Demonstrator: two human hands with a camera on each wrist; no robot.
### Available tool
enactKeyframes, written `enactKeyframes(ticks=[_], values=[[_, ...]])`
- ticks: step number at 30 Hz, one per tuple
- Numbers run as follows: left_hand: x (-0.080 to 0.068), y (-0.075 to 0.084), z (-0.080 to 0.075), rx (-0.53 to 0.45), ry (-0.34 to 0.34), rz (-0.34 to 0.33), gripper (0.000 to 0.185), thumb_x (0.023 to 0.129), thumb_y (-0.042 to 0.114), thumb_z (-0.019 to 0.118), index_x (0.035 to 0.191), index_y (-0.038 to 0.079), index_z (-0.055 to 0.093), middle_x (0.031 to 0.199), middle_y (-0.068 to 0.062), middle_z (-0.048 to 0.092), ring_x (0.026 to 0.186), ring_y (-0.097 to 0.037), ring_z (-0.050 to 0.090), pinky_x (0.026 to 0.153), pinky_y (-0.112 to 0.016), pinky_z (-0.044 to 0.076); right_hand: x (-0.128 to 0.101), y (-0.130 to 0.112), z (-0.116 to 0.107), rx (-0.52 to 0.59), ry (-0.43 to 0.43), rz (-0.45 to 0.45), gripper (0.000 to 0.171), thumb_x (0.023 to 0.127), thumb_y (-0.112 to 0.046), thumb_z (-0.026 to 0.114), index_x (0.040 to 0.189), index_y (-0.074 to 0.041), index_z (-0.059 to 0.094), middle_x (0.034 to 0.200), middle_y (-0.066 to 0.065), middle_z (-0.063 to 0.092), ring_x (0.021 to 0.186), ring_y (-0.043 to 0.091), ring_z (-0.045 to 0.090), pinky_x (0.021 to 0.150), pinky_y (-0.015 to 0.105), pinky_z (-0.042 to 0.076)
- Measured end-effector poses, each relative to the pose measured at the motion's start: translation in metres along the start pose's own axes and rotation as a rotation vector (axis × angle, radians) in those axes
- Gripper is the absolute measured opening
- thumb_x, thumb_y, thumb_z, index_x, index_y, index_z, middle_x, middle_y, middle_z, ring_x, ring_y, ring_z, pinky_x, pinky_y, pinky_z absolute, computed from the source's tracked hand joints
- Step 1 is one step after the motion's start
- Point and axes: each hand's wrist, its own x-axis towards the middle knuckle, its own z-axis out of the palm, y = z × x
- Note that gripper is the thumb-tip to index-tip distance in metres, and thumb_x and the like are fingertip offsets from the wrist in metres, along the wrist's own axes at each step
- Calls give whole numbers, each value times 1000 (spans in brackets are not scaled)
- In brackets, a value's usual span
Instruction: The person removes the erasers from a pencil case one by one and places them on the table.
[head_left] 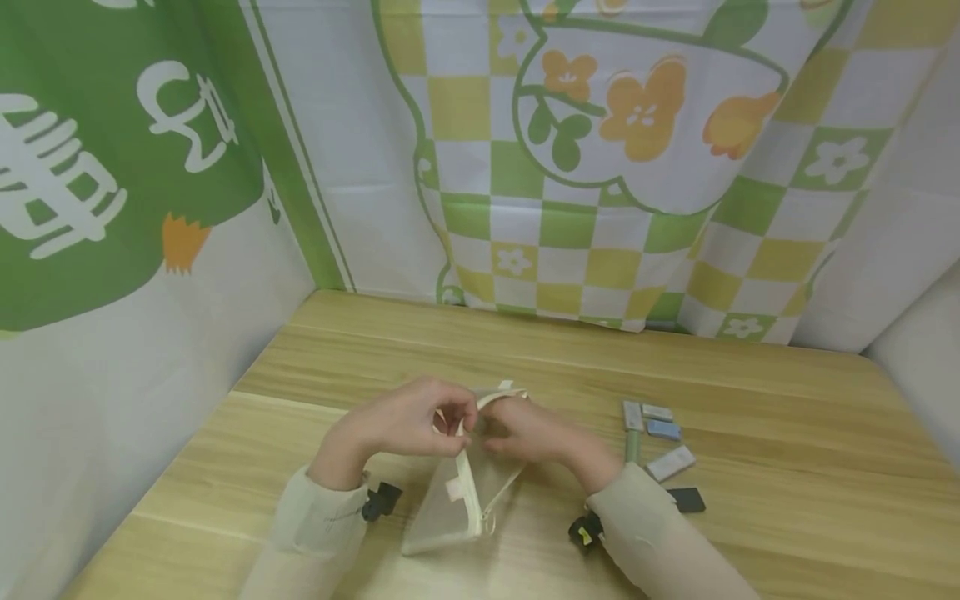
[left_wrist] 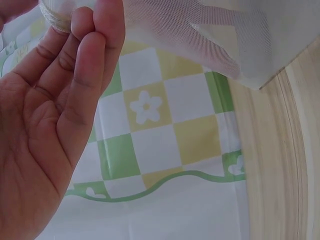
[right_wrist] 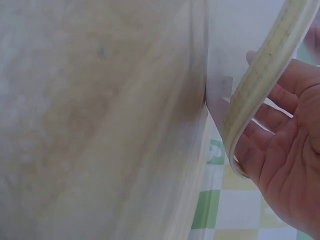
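Both hands pinch the mesh pouch (head_left: 468, 487) rim: left hand (head_left: 408, 421) at 9 o'clock, right hand (head_left: 525, 433) at 3. Uneven pulling could probably snag the zipper (right_wrist: 260, 90).

A light wooden surface (head_left: 750, 533) carries a small cluster of flat rectangular pieces (head_left: 663, 454), grey, blue and black, lying close together at the right. Behind it hangs a green, yellow and white checked cloth (head_left: 570, 208) with orange flowers.

I can see large white characters on the green backdrop panel (head_left: 90, 167), but I cannot read them.
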Motion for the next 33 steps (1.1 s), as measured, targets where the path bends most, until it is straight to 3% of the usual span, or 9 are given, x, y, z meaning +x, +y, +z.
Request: enactKeyframes(ticks=[11, 15, 19, 25, 33], values=[[-3, -3, -4, -6, 19, -16, 8, 81, 12, 66, 88, 14, 63, 83, 6, 63, 74, -6, 58, 71, -25, 54, 3, 0, -2, 0, -23, -31, 16, 86, -4, 67, 101, -1, 64, 96, 9, 64, 87, 19, 57, 84, 28, 50], [-4, -2, -5, -11, 25, -20, 9, 81, 11, 66, 88, 16, 63, 83, 6, 63, 75, -7, 59, 70, -25, 53, 4, 0, -3, -18, -22, -40, 28, 84, -1, 66, 111, 0, 64, 99, 9, 64, 90, 18, 56, 86, 28, 49], [-4, -1, -4, -14, 29, -18, 9, 82, 11, 66, 88, 16, 63, 84, 6, 64, 75, -7, 60, 70, -25, 54, 2, 0, -3, -56, -23, -39, 41, 82, -1, 67, 123, -2, 63, 110, 9, 64, 98, 18, 55, 91, 32, 49], [-4, -2, -4, -20, 30, 0, 8, 82, 11, 65, 89, 12, 64, 84, 5, 65, 75, -7, 59, 70, -25, 54, 2, 4, -1, -78, -19, -73, 41, 82, 0, 66, 123, -4, 64, 127, 10, 64, 122, 24, 56, 107, 40, 44], [-4, -2, -5, -36, 32, 2, 8, 81, 10, 66, 89, 12, 65, 83, 5, 64, 74, -7, 59, 71, -25, 54, 5, 8, -1, -24, -12, -133, 39, 78, 4, 64, 116, -4, 67, 110, 9, 66, 98, 19, 55, 87, 27, 46]])
